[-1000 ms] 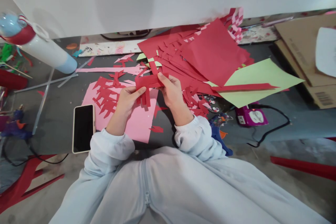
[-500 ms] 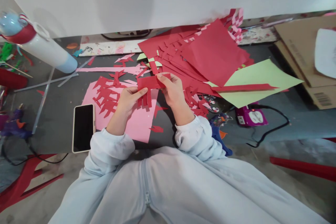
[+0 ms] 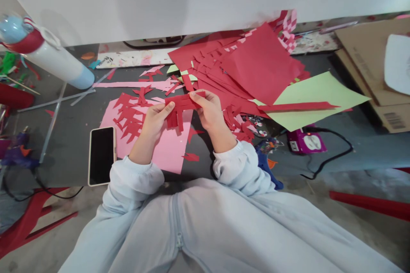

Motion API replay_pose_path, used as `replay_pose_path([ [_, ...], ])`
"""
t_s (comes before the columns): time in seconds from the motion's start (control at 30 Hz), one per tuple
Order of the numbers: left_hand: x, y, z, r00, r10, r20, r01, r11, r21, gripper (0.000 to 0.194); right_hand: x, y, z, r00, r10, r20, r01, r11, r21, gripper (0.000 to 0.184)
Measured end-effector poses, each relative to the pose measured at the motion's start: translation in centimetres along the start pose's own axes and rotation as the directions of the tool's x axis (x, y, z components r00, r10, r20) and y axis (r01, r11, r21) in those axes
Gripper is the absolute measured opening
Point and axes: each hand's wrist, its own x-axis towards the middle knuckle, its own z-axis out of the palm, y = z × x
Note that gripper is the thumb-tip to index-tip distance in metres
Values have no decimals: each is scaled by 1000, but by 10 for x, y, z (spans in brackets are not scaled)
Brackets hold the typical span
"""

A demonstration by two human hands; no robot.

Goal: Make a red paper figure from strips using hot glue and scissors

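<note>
Both hands hold one piece of red cut paper (image 3: pixel 180 106) with strips hanging from its lower edge, just above a pink sheet (image 3: pixel 166 145) on the dark table. My left hand (image 3: pixel 155 119) pinches the paper's left end with fingers closed. My right hand (image 3: pixel 209 111) grips its right end, thumb on top. Small red paper cutouts (image 3: pixel 130 117) lie scattered over the pink sheet to the left of my hands.
A pile of red paper sheets (image 3: pixel 250 66) and a light green sheet (image 3: pixel 315 98) lie to the right. A phone (image 3: pixel 101 155) rests at the left, a white and blue bottle (image 3: pixel 48 55) further left. Cardboard (image 3: pixel 368 51), a purple device (image 3: pixel 306 143) with a cable and a glue gun (image 3: pixel 19 153) surround the area.
My hands have turned the red cut paper slightly and raised it a little; the left fingers shifted up along its left end. Everything else stays put.
</note>
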Motion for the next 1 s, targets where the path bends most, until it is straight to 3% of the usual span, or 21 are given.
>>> replay_pose_path([
  [0.53,-4,8,5,999,4,-53,-10,993,-116,35,3,3,-4,1000,10,1,-10,997,79,34],
  [0.67,-2,8,4,1000,28,-9,-29,998,-64,35,3,2,-5,999,33,-13,-31,993,118,35],
  [1.0,-2,5,0,987,156,-46,-155,987,32,31,2,1,-4,999,36,14,-37,997,62,42],
])
